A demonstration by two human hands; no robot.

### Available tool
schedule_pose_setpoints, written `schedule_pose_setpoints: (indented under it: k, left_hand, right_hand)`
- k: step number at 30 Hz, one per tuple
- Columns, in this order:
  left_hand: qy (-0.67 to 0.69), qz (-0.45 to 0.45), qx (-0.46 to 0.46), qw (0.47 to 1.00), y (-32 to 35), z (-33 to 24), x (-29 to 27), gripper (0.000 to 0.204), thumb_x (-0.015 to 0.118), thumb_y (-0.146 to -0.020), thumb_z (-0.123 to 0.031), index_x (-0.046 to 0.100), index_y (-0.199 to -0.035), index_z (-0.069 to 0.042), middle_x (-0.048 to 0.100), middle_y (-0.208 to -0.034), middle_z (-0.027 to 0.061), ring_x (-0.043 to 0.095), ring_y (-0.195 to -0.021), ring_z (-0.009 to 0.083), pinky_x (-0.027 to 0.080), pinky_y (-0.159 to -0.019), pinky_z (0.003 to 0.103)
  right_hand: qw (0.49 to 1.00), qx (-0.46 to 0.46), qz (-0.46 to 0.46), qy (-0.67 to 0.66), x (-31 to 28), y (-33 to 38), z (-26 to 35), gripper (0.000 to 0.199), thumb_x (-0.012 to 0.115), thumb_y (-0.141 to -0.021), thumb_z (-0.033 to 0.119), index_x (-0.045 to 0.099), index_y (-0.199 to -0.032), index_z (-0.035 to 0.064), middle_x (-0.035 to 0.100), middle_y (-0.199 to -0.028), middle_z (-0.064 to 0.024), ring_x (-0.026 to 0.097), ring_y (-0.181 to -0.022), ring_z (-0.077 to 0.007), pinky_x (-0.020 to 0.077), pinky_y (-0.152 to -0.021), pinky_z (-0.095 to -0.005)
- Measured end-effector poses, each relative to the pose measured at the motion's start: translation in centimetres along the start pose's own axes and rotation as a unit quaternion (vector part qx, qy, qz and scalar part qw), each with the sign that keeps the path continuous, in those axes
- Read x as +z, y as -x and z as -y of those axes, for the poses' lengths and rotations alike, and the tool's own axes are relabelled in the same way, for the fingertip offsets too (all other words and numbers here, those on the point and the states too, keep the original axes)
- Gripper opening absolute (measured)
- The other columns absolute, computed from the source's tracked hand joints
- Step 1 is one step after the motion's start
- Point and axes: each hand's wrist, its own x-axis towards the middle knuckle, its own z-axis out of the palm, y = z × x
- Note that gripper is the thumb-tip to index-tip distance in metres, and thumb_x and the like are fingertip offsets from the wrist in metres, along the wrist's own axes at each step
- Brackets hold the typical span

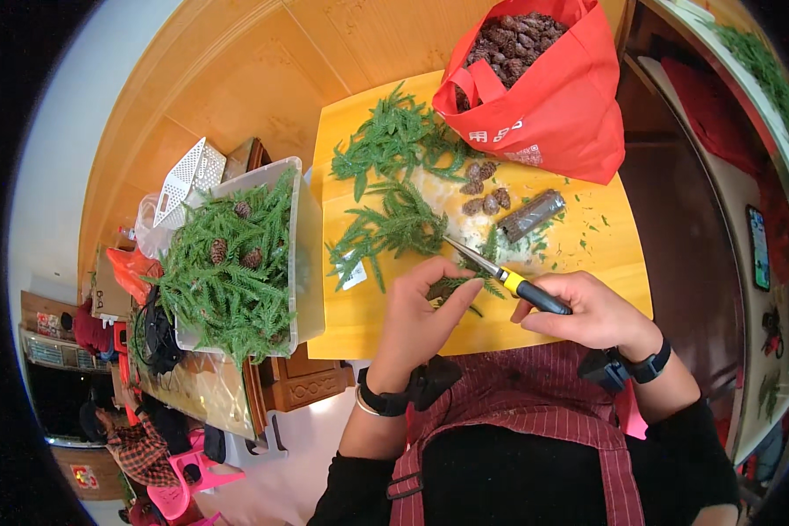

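Note:
My left hand (412,307) pinches a small green pine sprig (451,289) between thumb and fingers, low over the yellow table. In my right hand (592,307) is a slim tool (535,294) with a black handle, a yellow collar and a long pointed metal end; its exact kind is unclear. The metal end points up and left, across the sprig and toward a bunch of green pine sprigs (399,223). Beyond that bunch lies a larger pile of sprigs (399,140). Several brown pine cones (473,181) rest to its right, near a dark cylindrical bundle (533,216).
A red bag (561,114) full of pine cones stands at the table's far right. Left of the table (351,337), a clear plastic bin (305,298) holds green sprigs and a few cones. Behind it is a white perforated basket (188,175). A person (140,447) sits at far left.

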Motion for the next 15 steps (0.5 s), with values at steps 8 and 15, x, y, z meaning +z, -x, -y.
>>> schedule_pose_setpoints:
  k: [8,15]
  left_hand:
    - [0.029,0.020,-0.020,0.999,0.2,0.4,-0.4,0.008,0.064,-0.078,-0.008,0.058,-0.080,-0.003,0.053,-0.060,-0.0032,0.045,-0.049,0.0016,0.034,-0.044,0.016]
    - [0.083,0.024,-0.075,0.993,0.6,1.2,-0.5,0.012,0.065,-0.078,-0.012,0.060,-0.078,-0.001,0.051,-0.057,-0.0039,0.042,-0.048,0.0009,0.030,-0.042,0.018]
  right_hand:
    - [0.993,-0.014,0.024,0.118,-0.1,-0.3,0.1,0.015,0.058,-0.077,0.011,0.048,-0.070,0.0025,0.037,-0.054,-0.0021,0.037,-0.050,-0.0077,0.0337,-0.049,-0.0265]
    - [0.993,0.000,-0.002,0.117,0.8,-0.4,-0.5,0.021,0.056,-0.077,0.010,0.042,-0.063,0.0033,0.033,-0.050,-0.0023,0.033,-0.047,-0.0087,0.0315,-0.046,-0.0268]
